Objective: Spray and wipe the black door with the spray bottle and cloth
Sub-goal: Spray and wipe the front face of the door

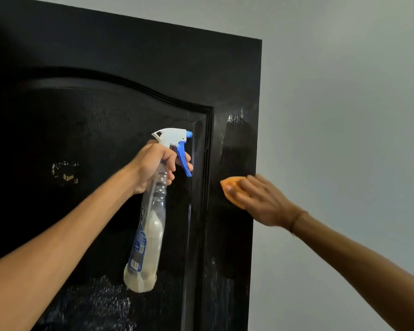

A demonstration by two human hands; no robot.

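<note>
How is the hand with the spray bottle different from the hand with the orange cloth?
The left hand curls around the neck of the spray bottle, away from the door; the right hand lies flat, pressing the orange cloth on the black door. The left hand looks sharp, the right blurred. Only the right wrist wears a thin band. Both are raised near the door's right side.

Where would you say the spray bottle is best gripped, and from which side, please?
Grip the spray bottle at its narrow neck just under the white head, coming from behind, opposite the nozzle, as the left hand does. The neck fits a fist, and the blue trigger then falls under the fingers.
</note>
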